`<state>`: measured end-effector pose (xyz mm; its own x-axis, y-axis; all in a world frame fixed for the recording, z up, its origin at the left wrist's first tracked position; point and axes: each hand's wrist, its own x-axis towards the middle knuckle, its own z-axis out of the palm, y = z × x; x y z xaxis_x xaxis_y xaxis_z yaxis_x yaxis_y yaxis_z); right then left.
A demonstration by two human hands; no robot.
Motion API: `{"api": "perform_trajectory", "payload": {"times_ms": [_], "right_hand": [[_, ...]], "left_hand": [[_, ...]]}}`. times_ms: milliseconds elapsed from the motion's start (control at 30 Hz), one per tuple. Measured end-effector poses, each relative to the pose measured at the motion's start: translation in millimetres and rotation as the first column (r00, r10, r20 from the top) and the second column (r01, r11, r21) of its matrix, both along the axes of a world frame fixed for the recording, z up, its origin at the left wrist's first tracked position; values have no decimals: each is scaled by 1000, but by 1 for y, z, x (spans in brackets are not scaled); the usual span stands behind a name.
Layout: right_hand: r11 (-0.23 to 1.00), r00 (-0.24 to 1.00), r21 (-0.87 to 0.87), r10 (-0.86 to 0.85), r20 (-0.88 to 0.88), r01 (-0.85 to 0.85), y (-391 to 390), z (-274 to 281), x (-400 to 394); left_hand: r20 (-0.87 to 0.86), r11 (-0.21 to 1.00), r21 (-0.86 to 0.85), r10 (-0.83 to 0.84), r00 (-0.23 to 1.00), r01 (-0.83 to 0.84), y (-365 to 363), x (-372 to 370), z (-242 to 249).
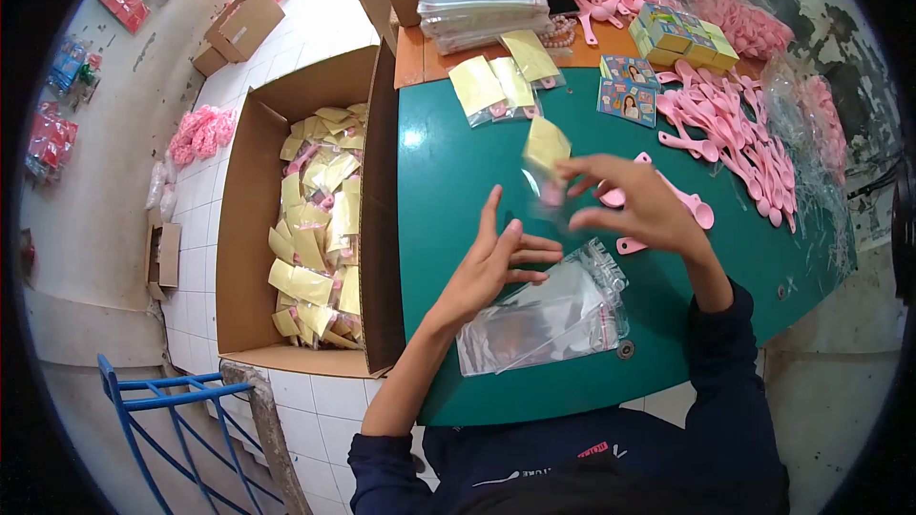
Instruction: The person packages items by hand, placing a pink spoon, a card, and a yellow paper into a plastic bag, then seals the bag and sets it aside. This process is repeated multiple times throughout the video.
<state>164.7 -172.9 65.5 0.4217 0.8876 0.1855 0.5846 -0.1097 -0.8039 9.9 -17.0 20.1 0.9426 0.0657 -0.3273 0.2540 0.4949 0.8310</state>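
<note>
My left hand (491, 267) is open, its fingers spread above a stack of clear plastic bags (534, 329) on the green tabletop. My right hand (630, 200) is slightly blurred, with thumb and forefinger apart. At its fingertips is a small clear packet with a yellow card (548, 145); the packet's lower end is smeared, with something pink inside. Whether the fingertips still touch it is hard to make out. Partly hidden under the right hand lie several pink spoons (701, 213). Further back, more packets with yellow cards (477, 86) lie flat.
A large cardboard box (382, 229) of similar packets stands left of the table (444, 296). Loose pink spoons (730, 124) are heaped at right, near small printed boxes (673, 33) and printed cards (627, 100). Stacked clear bags (482, 10) lie behind. A blue metal frame (172, 399) stands lower left.
</note>
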Motion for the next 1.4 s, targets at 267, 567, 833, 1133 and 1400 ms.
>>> {"api": "perform_trajectory", "payload": {"times_ms": [267, 567, 833, 1133, 1400], "right_hand": [[998, 981, -59, -11, 192, 22, 14, -42, -31], [1000, 988, -12, -15, 154, 17, 26, -52, -41], [998, 966, 35, -61, 251, 53, 31, -52, -53], [999, 843, 49, -45, 536, 22, 31, -49, -52], [889, 895, -107, 445, -32, -446, 6, -19, -37]], "left_hand": [[-39, 986, 161, -36, 999, 42, 0, 1, -18], [-180, 948, 312, -3, 984, 60, 25, -4, -14], [-101, 990, 95, -91, 991, 101, 22, -6, -11], [-74, 970, -242, -4, 997, -15, 18, -1, -24], [5, 983, 148, 112, 994, -112, 6, 8, -39]]}}
